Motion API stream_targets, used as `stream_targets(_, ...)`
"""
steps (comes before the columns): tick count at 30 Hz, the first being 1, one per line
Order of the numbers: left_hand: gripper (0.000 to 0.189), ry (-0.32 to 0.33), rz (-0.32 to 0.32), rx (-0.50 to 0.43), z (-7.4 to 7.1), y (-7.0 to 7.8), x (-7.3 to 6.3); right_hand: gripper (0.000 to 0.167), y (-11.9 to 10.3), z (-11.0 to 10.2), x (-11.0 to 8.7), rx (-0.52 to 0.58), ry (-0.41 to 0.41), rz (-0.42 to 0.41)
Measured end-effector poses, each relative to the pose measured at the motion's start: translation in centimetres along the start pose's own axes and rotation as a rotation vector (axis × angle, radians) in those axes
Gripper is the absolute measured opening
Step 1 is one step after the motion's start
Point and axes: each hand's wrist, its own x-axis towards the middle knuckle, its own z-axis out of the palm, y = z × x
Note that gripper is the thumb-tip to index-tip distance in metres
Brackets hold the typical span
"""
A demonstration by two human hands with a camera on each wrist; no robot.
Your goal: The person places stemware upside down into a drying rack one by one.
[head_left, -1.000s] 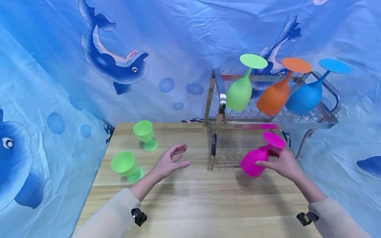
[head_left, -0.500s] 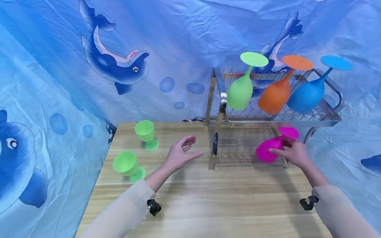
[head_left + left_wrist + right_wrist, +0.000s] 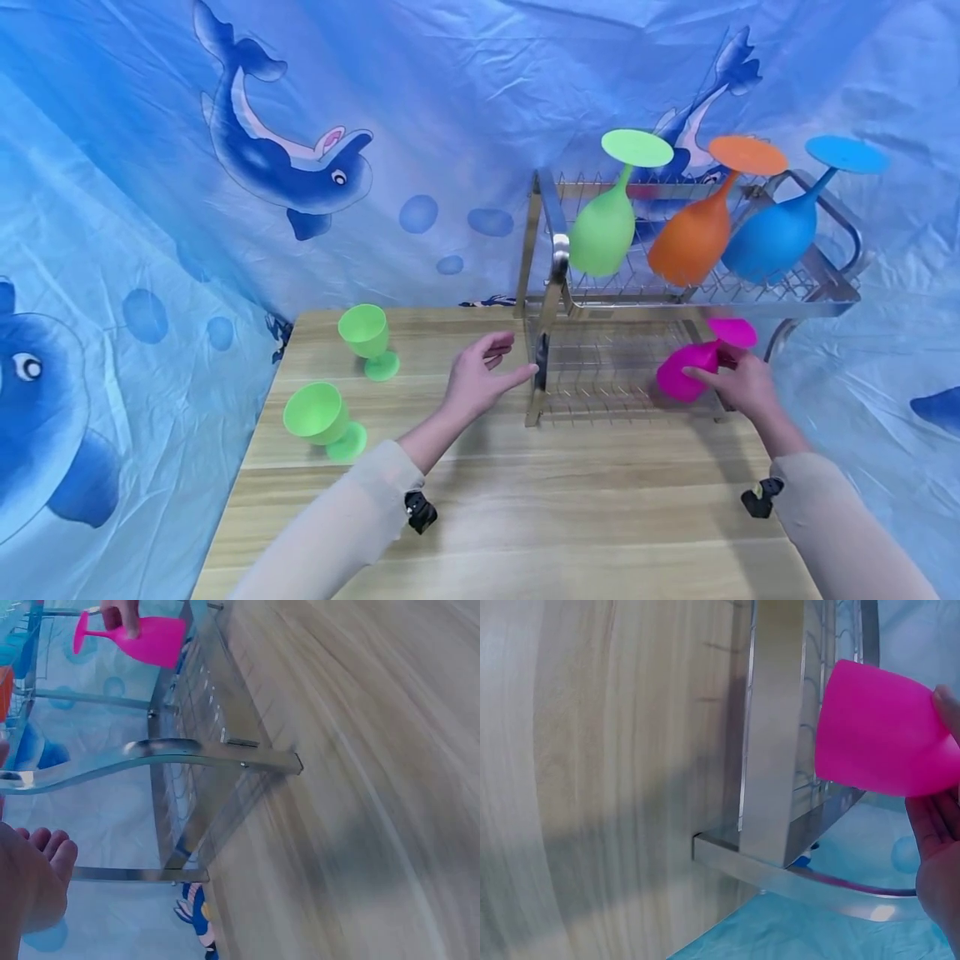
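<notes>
Three goblets [image 3: 688, 243] sit racked, upper right; right hand [image 3: 752, 387] grips pink goblet [image 3: 684, 373] below; left hand [image 3: 477, 380] spread, empty; two green cups [image 3: 364, 330] unracked, left.

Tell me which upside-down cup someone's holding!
The pink cup, in the right hand; the upturned green cup, orange cup and blue cup sit on the top shelf.

Stem of the pink goblet [image 3: 679, 374], partly lost behind my right hand [image 3: 750, 386].
I can't tell whether its rim touches the lower shelf [image 3: 600, 367]; its foot runs off the right wrist view's edge. In the left wrist view, the left edge crops my left hand [image 3: 476, 381] and the orange goblet [image 3: 690, 247]. My sleeves [image 3: 341, 521] leave the head view at the bottom; the black device [image 3: 420, 512] on my left wrist is too small to make out.
</notes>
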Motion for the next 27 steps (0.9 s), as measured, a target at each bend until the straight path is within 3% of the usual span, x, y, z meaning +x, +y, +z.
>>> stream_targets(4,0.068,0.047,0.06,0.02,0.2,1.6,0.5,0.058,0.9,0.3,-0.4,-0.023,0.021,0.002)
stream_targets(10,0.061,0.12,0.204,0.012,-0.1,6.6,2.5,0.063,2.0,0.6,-0.9,-0.018,0.016,0.033)
stream_targets(15,0.052,0.144,0.237,-0.015,0.0,10.0,4.2,0.066,2.8,1.2,-1.2,-0.015,0.021,0.038)
stream_targets(20,0.04,0.166,0.217,-0.031,0.3,11.4,5.2,0.066,3.2,2.1,-1.3,0.009,0.046,0.044)
stream_targets(27,0.025,0.201,0.24,-0.017,0.3,12.3,6.0,0.075,2.7,3.6,-0.7,0.072,0.117,0.067)
